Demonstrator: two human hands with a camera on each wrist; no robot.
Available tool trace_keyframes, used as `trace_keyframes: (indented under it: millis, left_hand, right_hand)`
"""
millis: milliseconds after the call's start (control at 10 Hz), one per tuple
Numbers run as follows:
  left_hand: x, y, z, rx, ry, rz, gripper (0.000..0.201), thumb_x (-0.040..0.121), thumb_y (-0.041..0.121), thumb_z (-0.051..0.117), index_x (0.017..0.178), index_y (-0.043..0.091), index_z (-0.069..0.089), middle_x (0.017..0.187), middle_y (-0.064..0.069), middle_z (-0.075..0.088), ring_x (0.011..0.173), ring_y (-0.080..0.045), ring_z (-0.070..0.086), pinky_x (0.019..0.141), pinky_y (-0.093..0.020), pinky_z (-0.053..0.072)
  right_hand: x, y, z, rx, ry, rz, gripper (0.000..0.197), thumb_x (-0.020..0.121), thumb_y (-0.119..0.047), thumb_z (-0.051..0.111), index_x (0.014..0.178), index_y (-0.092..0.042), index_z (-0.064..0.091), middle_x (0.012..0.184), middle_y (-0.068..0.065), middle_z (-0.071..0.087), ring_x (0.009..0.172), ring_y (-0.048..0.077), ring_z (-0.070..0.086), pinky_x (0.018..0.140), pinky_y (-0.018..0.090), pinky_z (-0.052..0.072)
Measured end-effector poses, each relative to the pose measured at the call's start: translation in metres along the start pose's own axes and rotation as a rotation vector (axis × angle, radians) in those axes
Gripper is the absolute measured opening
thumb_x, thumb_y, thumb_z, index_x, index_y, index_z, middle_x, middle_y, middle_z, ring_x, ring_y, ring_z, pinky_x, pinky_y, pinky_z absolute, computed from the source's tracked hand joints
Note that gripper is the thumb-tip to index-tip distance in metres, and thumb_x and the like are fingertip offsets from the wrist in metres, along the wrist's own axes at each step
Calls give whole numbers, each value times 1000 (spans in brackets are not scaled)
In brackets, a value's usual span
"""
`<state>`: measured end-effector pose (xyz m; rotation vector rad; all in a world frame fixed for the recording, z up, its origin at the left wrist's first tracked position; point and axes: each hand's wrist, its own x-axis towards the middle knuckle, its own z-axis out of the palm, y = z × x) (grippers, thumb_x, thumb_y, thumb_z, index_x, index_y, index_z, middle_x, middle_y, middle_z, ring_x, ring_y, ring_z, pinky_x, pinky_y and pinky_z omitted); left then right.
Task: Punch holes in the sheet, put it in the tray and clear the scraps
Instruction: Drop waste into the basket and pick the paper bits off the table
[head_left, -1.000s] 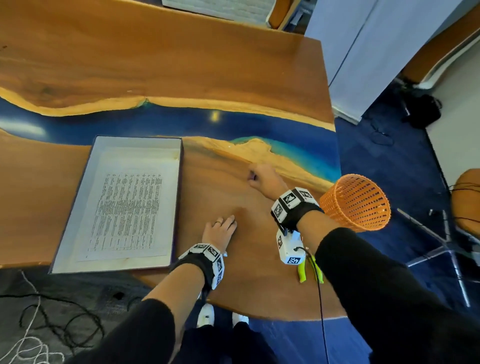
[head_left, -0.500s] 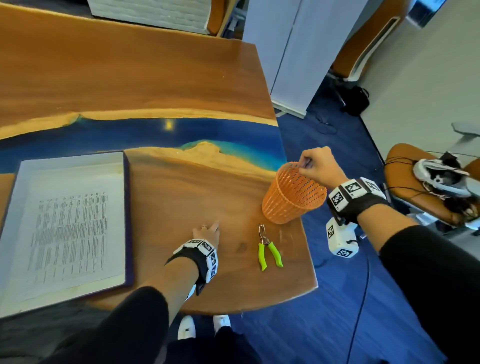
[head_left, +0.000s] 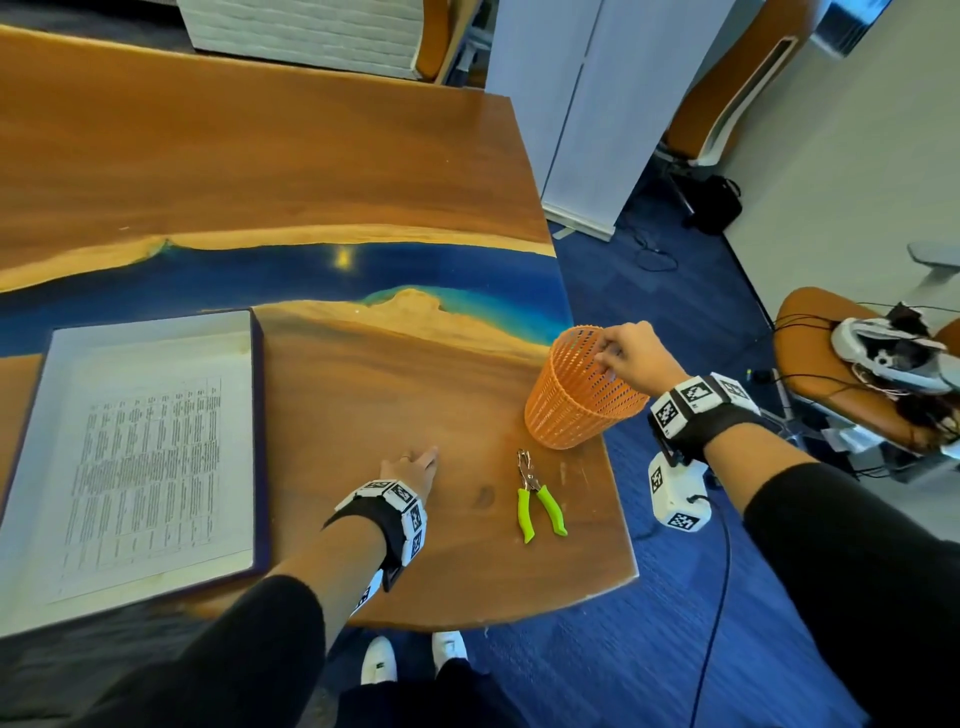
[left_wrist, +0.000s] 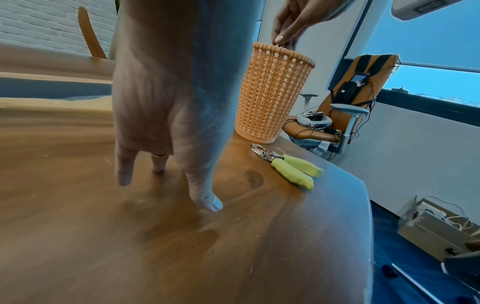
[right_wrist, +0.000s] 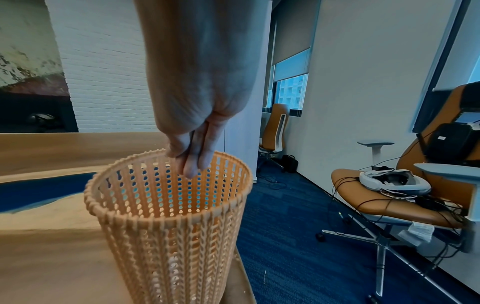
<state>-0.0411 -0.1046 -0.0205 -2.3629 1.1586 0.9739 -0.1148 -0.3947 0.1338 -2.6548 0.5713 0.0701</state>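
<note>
My right hand (head_left: 631, 358) hangs over the basket (head_left: 582, 389), fingertips (right_wrist: 191, 166) bunched inside its rim, perhaps pinching scraps. My left hand (head_left: 410, 467) rests flat, relaxed, on the table (head_left: 363, 374). The sheet (head_left: 150, 457) lies in the tray (head_left: 257, 441).

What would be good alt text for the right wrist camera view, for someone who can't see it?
A right hand hangs over an orange mesh basket, its bunched fingers dipping just inside the rim. The basket stands on a wooden table with a blue inlay; an orange office chair piled with cables sits on blue carpet.
</note>
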Motion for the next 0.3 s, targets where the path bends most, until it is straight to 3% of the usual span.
trace_keyframes:
  millis: [100, 200, 300]
  left_hand:
    - [4, -6, 0, -31, 6, 28, 88, 93, 26, 61, 154, 17, -1, 161, 9, -4, 148, -25, 14, 104, -38, 38]
    - [9, -19, 3, -103, -55, 16, 82, 91, 32, 62, 153, 19, 11, 160, 6, 15, 142, -23, 31, 103, -41, 42]
    - [2, -30, -11, -168, -147, 26, 58, 93, 38, 58, 141, 10, 43, 145, -3, 48, 120, -21, 55, 95, -36, 47]
  right_hand:
    - [-1, -2, -2, -8, 11, 16, 13, 88, -3, 57, 78, -2, 64, 67, 17, 69, 55, 21, 66, 64, 36, 59]
    - [-2, -6, -6, -14, 24, 18, 15, 88, -7, 58, 75, -4, 64, 63, 16, 67, 59, 28, 67, 68, 42, 58]
    - [-1, -14, -8, -21, 32, -3, 20, 87, -16, 63, 68, -12, 59, 61, 12, 65, 61, 27, 65, 69, 40, 55]
